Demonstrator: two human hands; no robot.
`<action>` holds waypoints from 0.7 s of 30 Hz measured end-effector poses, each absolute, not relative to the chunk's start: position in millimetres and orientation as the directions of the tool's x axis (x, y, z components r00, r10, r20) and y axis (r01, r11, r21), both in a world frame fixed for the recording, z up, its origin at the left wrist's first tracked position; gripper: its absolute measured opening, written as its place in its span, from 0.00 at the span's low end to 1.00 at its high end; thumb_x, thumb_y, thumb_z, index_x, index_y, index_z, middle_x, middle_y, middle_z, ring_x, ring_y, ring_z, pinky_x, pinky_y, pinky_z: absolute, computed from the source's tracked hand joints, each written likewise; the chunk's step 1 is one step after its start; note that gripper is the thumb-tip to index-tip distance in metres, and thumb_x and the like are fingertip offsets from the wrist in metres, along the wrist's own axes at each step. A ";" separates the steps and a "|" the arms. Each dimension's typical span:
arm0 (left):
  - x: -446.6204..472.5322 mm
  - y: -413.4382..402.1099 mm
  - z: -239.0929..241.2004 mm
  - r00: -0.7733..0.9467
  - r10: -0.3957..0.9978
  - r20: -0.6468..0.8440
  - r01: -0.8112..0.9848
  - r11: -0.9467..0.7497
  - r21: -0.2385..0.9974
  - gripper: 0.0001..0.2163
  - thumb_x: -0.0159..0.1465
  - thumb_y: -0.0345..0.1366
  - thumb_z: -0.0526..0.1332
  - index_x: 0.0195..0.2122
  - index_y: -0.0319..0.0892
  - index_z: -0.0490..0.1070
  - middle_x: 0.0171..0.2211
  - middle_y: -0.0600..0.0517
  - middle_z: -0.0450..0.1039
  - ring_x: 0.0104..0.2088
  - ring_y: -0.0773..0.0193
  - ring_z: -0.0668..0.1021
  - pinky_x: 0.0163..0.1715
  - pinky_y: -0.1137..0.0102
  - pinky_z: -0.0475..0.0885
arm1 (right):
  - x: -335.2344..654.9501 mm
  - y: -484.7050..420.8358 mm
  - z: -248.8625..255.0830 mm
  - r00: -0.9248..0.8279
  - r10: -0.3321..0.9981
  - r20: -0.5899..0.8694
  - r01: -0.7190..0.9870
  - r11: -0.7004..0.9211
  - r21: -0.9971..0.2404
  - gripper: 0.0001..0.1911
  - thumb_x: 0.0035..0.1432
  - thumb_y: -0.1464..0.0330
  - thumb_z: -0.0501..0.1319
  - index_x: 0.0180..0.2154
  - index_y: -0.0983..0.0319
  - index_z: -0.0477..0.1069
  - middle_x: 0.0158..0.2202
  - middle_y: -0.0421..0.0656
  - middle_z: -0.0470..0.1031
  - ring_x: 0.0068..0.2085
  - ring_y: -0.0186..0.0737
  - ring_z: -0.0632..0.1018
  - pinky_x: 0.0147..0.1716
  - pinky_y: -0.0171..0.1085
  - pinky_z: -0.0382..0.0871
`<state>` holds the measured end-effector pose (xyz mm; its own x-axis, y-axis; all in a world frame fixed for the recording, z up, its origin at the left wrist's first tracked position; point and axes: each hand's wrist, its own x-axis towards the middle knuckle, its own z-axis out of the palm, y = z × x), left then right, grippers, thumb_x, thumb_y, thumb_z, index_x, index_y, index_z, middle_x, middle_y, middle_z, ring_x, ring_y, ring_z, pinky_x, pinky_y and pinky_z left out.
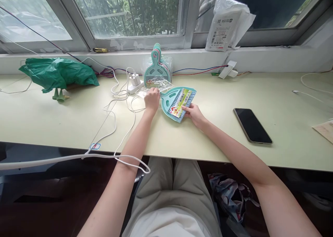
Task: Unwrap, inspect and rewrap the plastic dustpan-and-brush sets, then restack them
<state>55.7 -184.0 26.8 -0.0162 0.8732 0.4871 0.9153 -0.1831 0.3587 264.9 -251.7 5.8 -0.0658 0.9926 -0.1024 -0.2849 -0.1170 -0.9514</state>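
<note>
A mint-green dustpan (166, 108) with a small brush set in it is held tilted above the desk between my two hands. Across the brush lies a colourful printed label (183, 97). My left hand (152, 99) is closed around the dustpan's handle, which it mostly hides. At the bristle edge, my right hand (194, 115) grips the dustpan with the thumb over the label and the other fingers partly hidden. Clear plastic wrap (162, 84) lies just beyond my left hand. Behind it, several stacked dustpan sets (156, 69) in clear wrapping lean against the wall below the window.
White cables (114, 119) trail over the desk (213, 140) at the left, near a power strip with a charger (134, 79). A green plastic bag (59, 74) lies far left. A phone (252, 125) rests at right. A white package (223, 27) and a yellow cutter (100, 50) are on the sill.
</note>
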 end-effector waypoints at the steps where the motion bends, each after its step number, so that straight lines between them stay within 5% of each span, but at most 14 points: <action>1: 60.2 -185.6 26.5 0.022 0.867 0.498 0.901 -0.233 0.365 0.11 0.68 0.35 0.52 0.44 0.45 0.74 0.48 0.46 0.74 0.49 0.55 0.74 0.45 0.65 0.70 | 263.6 -253.0 6.3 -0.076 0.993 -0.095 -0.290 -0.114 -0.950 0.07 0.56 0.74 0.64 0.38 0.63 0.76 0.40 0.45 0.82 0.36 0.40 0.83 0.39 0.42 0.81; 9: 83.4 -199.5 37.2 0.154 0.796 0.586 0.747 -0.482 0.458 0.11 0.66 0.41 0.58 0.47 0.48 0.73 0.53 0.49 0.72 0.58 0.56 0.68 0.62 0.58 0.58 | 263.0 -250.7 2.7 0.009 0.998 -0.064 -0.401 -0.055 -0.915 0.06 0.55 0.72 0.65 0.38 0.62 0.74 0.39 0.43 0.82 0.37 0.40 0.83 0.42 0.42 0.80; 16: 86.9 -196.0 34.9 -0.462 0.692 0.556 0.683 -0.122 0.720 0.32 0.66 0.49 0.56 0.67 0.48 0.46 0.69 0.41 0.46 0.71 0.53 0.47 0.66 0.52 0.54 | 264.5 -250.4 7.2 0.092 0.996 -0.003 -0.490 0.042 -0.871 0.08 0.53 0.70 0.67 0.37 0.61 0.72 0.41 0.42 0.81 0.41 0.40 0.82 0.44 0.41 0.80; 18: 82.2 -184.9 29.5 -0.545 0.737 0.400 0.538 -0.059 0.841 0.33 0.67 0.50 0.54 0.68 0.47 0.40 0.69 0.40 0.45 0.70 0.55 0.51 0.63 0.54 0.60 | 264.8 -251.1 9.7 0.104 0.994 0.014 -0.498 0.064 -0.865 0.10 0.52 0.69 0.68 0.37 0.60 0.71 0.42 0.42 0.80 0.43 0.41 0.82 0.46 0.42 0.79; 21: 74.1 -171.4 25.3 -0.239 0.941 0.241 0.257 -0.178 0.950 0.25 0.71 0.49 0.46 0.66 0.48 0.47 0.64 0.41 0.59 0.63 0.60 0.67 0.54 0.62 0.71 | 264.9 -251.9 11.9 0.107 0.994 0.027 -0.498 0.078 -0.864 0.11 0.51 0.68 0.69 0.37 0.60 0.71 0.43 0.42 0.80 0.45 0.41 0.81 0.47 0.43 0.78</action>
<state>74.1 -171.4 25.3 -0.2387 0.9407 0.2409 0.2573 -0.1779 0.9498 264.9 -251.9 11.9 0.1073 0.9938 0.0273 -0.4981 0.0775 -0.8636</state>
